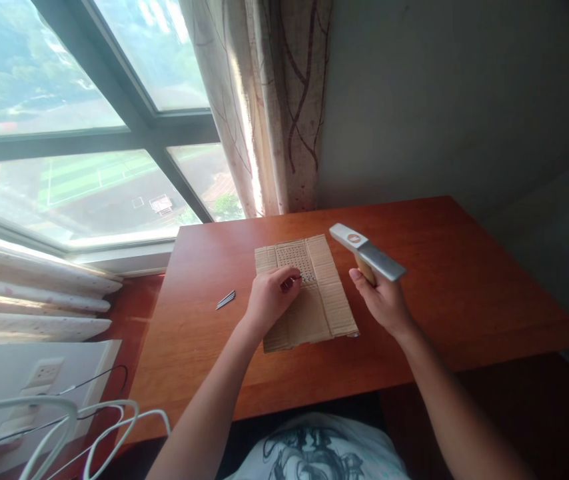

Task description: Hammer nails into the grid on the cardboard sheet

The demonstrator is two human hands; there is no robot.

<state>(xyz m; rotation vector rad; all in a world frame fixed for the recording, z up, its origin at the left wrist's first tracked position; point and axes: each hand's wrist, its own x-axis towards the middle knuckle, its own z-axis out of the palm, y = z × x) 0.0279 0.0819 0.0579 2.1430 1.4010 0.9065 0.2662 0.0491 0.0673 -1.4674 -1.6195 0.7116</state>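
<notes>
A piece of corrugated cardboard (314, 303) lies on the reddish wooden table (464, 280), with a grid of small holes near its far edge. My left hand (269, 297) rests on the cardboard and pinches a thin nail upright at the hole grid. My right hand (382, 300) is closed round the wooden handle of a hammer (367, 252), whose silver head is raised above the cardboard's right side. A few loose nails (225, 300) lie on the table to the left.
A window and patterned curtain (274, 113) stand behind the table. White cables (89, 427) and a wall socket (44, 373) are at the lower left. A grey wall lies beyond the table's far edge.
</notes>
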